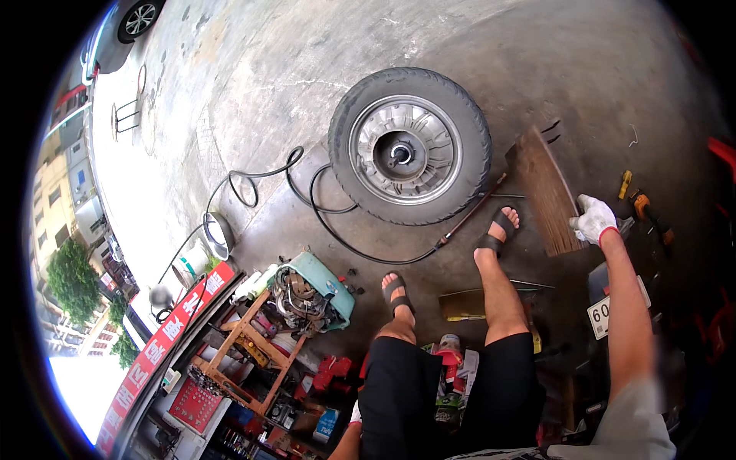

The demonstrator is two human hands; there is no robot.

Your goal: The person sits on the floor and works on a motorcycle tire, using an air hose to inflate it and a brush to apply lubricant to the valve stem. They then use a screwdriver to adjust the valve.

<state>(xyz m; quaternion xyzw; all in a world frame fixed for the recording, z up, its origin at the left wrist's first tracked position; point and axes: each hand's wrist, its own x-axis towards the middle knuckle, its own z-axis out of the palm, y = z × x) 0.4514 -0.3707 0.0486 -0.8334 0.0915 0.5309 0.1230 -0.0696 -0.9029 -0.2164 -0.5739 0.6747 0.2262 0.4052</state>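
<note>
1 wheel (pixel 405 150), 1 board (pixel 545 193).
Right hand (pixel 595 220) grasped board's edge; left hand (pixel 356 414) mostly hidden, hold could not be told.

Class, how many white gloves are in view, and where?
2: one on the right hand, holding the wooden board; one on the left hand, mostly hidden beside the black shorts. Others may be hidden.

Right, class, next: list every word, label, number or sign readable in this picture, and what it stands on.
Wording and numbers are left uncopied here.
Red signboard: large white characters.
White licence plate: dark digits, partly hidden.
Red panel: marks too small to read.
Blue package: print too small to read.
Tyre: no legible lettering.
Wooden board in the right gloved hand: none visible.
</note>
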